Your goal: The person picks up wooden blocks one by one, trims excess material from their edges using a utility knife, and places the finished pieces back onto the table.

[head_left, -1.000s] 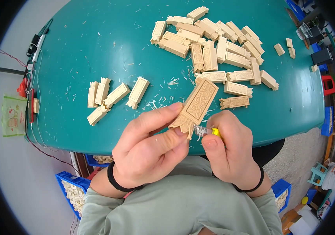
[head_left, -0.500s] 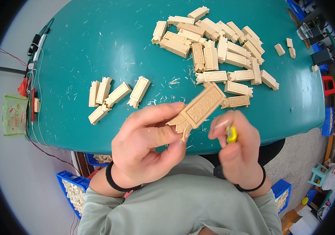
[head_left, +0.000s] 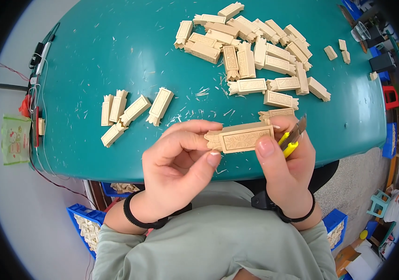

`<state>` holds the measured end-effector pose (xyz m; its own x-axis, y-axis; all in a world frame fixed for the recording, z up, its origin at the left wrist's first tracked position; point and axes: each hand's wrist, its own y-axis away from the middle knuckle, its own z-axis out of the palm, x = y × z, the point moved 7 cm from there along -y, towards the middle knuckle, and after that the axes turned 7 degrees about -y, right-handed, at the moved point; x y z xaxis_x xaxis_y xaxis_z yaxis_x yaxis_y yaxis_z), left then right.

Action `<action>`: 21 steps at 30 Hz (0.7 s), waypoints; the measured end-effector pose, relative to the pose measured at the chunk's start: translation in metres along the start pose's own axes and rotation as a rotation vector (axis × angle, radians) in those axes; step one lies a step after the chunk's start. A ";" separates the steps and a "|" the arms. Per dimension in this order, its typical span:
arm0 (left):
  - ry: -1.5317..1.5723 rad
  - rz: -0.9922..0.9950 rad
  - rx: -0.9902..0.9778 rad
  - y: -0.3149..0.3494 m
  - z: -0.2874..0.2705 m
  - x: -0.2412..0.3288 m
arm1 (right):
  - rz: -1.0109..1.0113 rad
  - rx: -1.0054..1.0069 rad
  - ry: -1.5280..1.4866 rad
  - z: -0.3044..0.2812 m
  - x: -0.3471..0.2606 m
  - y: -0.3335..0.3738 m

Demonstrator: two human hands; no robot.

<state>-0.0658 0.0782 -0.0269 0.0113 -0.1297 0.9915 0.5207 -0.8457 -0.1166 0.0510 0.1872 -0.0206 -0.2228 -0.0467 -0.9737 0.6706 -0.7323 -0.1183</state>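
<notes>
A cream carved block [head_left: 241, 140], plain-edged at one end and jagged at the other, is held level above the table's near edge. My left hand [head_left: 173, 165] is closed, with thumb and fingertips at its jagged left end. My right hand [head_left: 288, 163] pinches the right end between thumb and forefinger. That same hand also keeps a yellow utility knife [head_left: 290, 148] among its fingers, its grey blade tilted up and away from the block. Just beyond the held block, a similar block [head_left: 276, 113] lies on the green table [head_left: 134, 60].
Many similar blocks [head_left: 246, 63] lie clustered at the far right of centre. Several more [head_left: 135, 108] lie at the left, among pale shavings. Small plain pieces [head_left: 330, 52] rest near the right edge. Blue crates [head_left: 87, 213] of pieces stand below the table.
The block has turned from slanting to nearly level. My right hand has come over to grip its right end, and the knife blade now shows. The view has shifted slightly.
</notes>
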 end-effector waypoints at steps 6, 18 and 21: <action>-0.435 0.044 0.185 -0.005 -0.009 0.013 | -0.008 0.024 0.154 -0.003 -0.002 0.000; -0.092 0.165 -0.095 -0.005 0.001 0.015 | -0.008 -0.323 0.305 0.016 -0.003 0.007; -0.181 0.276 -0.018 -0.003 -0.003 0.019 | -0.035 -0.368 0.395 0.021 -0.005 0.010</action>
<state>-0.0696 0.0763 -0.0074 0.3024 -0.2623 0.9164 0.4620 -0.8006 -0.3816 0.0441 0.1662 -0.0129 -0.0137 0.2841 -0.9587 0.8870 -0.4391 -0.1428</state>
